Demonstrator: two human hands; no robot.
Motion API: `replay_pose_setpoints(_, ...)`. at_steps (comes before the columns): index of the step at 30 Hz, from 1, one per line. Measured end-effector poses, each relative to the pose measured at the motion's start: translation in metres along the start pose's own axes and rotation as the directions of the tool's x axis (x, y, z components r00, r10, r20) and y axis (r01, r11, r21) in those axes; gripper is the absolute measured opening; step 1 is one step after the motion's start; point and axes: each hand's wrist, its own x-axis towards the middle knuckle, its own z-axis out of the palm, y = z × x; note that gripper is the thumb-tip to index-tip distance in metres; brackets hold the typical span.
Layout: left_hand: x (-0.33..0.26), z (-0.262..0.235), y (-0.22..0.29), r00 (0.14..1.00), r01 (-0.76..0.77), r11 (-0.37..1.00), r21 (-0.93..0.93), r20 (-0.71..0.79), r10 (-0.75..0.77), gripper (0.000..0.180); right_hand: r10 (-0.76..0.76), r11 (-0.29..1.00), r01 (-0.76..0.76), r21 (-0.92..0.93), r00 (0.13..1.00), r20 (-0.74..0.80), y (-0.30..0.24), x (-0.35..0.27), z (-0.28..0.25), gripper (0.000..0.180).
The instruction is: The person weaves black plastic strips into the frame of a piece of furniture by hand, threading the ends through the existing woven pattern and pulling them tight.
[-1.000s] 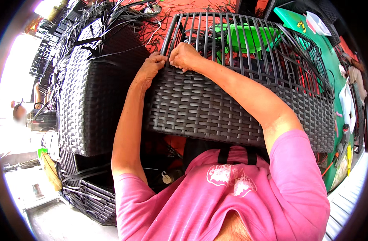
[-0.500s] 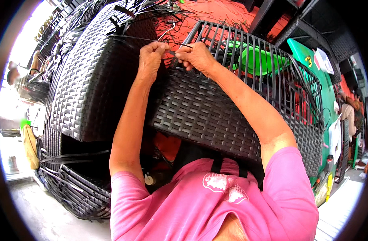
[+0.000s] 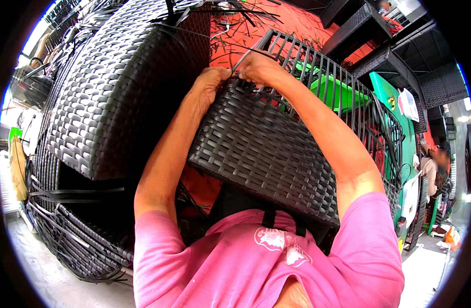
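In front of me is a partly woven wicker furniture piece (image 3: 266, 149), black, its strands in a tight basket pattern on the near side and its bare frame bars (image 3: 317, 61) farther off. At its far left corner my two hands meet. My right hand (image 3: 260, 68) is closed around a thin black weaving strip (image 3: 250, 49), whose end sticks out above the knuckles. My left hand (image 3: 213, 82) pinches at the same corner, fingertips pressed together beside the frame edge. What lies between the left fingertips is mostly hidden.
A large finished wicker piece (image 3: 94, 102) stands close on the left, loose strips (image 3: 179, 13) hanging over its top. Red flooring (image 3: 297, 23) is littered with strip scraps. A green bin (image 3: 338, 92) shows behind the bars. Another person (image 3: 430, 174) is at far right.
Both hands have come down onto the corner of the woven piece, from holding the strip just above it. My view has shifted slightly, moving the surroundings in the picture.
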Motion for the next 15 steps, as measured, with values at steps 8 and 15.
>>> replay_pose_setpoints(8,0.008,-0.008,-0.005,0.997,-0.036,0.999,-0.032,0.074,0.038,0.017,-0.222,0.958,0.202,-0.203,0.972,-0.079,0.01,0.024,0.017,0.014)
replay_pose_setpoints(15,0.047,-0.021,-0.02,0.985,0.158,0.987,0.006,0.07,-0.158,0.018,-0.227,0.972,0.217,-0.092,0.968,-0.106,0.016,0.024,0.016,0.015)
